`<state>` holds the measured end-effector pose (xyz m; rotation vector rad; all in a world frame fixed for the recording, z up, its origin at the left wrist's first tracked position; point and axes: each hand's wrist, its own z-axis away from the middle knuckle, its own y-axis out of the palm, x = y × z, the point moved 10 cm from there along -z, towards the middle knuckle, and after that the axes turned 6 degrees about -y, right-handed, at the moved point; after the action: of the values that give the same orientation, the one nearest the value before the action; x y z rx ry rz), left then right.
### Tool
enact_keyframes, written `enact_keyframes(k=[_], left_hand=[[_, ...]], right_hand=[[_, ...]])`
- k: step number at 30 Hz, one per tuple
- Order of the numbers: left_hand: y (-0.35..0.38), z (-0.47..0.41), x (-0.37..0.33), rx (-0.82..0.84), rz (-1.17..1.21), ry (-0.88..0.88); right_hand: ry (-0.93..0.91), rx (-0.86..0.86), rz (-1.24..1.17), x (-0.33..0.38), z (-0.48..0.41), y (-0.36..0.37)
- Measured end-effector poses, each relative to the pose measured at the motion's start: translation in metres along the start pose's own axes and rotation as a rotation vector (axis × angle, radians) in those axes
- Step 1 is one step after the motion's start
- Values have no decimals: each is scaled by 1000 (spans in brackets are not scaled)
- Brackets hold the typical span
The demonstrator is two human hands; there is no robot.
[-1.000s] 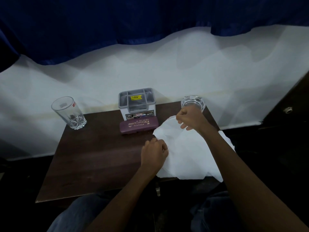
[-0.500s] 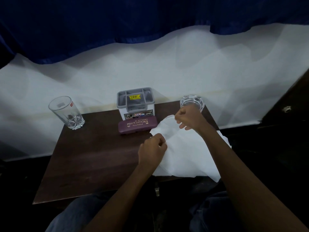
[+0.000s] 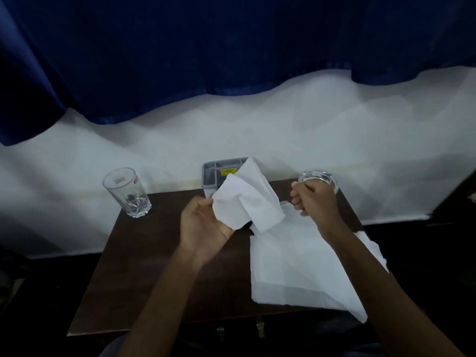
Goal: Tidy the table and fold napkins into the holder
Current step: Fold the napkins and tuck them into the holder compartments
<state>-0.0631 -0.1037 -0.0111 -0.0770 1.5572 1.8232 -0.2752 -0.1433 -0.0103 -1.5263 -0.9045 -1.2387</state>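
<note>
Dark wood tabletop [image 3: 159, 266] against a white wall [image 3: 309, 140], blue curtain [image 3: 206, 47] above. Left hand [image 3: 203, 225] fingers pinch a napkin [image 3: 247, 199], raised in front of the grey holder [image 3: 213, 173]. Right hand [image 3: 314, 199] is curled loosely above the napkin stack [image 3: 296, 266]; glass [image 3: 126, 191] far left, ashtray [image 3: 319, 177] far right.

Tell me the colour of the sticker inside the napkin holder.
Yellow with dark print, on the grey napkin holder; sticker shows in the head view.

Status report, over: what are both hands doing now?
Left hand shut on napkin, lifted before holder. Right hand curled above napkin stack, contact unclear. Holder partly hidden by the napkin.
</note>
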Motion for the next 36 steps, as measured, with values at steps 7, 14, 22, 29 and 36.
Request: enact_keyframes(k=[7,14,22,29,36], left_hand=[[-25,10,-25,-7,140,101],[-48,15,-47,-129,16,194],[-65,25,-77,-546,-750,523],[-50,34,-89,-550,-981,684],[-39,43,-94,-632,-1244,712]], right_hand=[[331,489,-39,-22,35,84],[305,485,-583,-1,41,126],[204,416,-562,3,32,106],[87,374,-394,7,26,98],[37,360,-396,12,25,93]])
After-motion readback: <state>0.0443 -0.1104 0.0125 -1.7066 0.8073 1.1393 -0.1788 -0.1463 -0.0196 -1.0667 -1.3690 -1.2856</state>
